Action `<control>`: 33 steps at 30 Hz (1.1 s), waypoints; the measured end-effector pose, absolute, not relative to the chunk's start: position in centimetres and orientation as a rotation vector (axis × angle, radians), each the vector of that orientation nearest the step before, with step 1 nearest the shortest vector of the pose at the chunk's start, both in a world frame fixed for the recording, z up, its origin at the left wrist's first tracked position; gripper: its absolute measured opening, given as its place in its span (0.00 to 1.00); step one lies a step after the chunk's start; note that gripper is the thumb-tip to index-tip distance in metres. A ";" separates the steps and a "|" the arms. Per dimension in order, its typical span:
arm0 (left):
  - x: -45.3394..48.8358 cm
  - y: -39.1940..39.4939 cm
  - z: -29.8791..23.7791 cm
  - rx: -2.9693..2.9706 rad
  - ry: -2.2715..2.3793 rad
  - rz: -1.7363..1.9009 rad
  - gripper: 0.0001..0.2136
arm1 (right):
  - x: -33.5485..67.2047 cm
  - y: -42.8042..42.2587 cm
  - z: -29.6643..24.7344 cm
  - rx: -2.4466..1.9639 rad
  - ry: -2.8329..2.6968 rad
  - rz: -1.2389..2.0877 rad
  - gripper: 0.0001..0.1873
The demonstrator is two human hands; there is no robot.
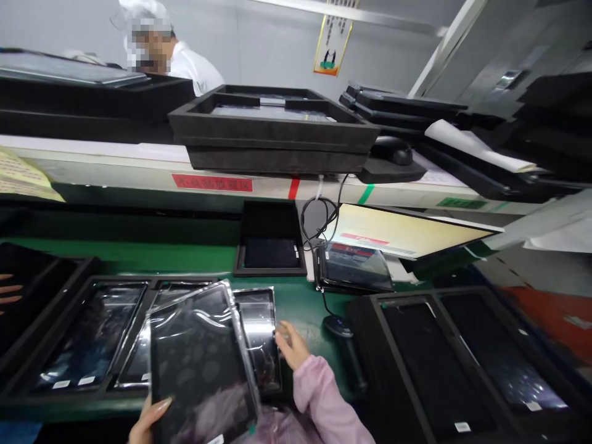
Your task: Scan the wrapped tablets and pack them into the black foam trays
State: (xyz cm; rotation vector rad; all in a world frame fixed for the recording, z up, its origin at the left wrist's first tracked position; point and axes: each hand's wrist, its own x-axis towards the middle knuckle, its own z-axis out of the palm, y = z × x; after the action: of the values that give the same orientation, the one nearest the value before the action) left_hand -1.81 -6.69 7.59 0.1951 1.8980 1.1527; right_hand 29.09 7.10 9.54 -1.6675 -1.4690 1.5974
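Observation:
My left hand (150, 420) grips a flat tablet screen panel (198, 364) at its lower left edge, fingertips over the front. The panel is tilted up toward me, dark and glossy, with clear film around its rim. My right hand (292, 346) is at the right edge of a second screen panel (259, 336) lying behind the held one. Its thumb and fingers are slightly bent and apart; whether they touch that edge I cannot tell. The held panel partly covers a black foam tray (105, 379), where another screen panel (95, 333) lies.
Foam trays with panels stand right (365, 320) and on the shelf (277, 139). A handheld scanner (345, 336), stacked tablets (356, 268), a monitor (411, 228) and hanging cable (319, 213) are nearby. Another person's hand (8, 291) is far left; a person (197, 68) works beyond the shelf.

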 end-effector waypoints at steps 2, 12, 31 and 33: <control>1.3 -3.7 8.9 0.168 1.745 1.221 0.08 | 29.5 6.5 11.2 -1.229 -1.410 1.925 0.45; 16.8 5.1 12.0 0.654 1.214 0.863 0.22 | 40.3 5.9 12.3 -1.274 -0.781 1.680 0.42; 7.3 2.2 1.5 0.518 1.866 0.801 0.33 | 44.6 8.4 2.4 -1.548 -1.155 1.342 0.41; 7.2 2.7 1.9 0.462 1.784 0.824 0.34 | 44.5 9.0 2.0 -1.654 -1.299 1.203 0.39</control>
State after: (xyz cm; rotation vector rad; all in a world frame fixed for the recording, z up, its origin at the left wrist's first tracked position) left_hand 7.19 2.74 1.95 0.4622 1.7838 0.8241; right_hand 44.48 8.96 2.00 -1.6543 -1.2990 1.2035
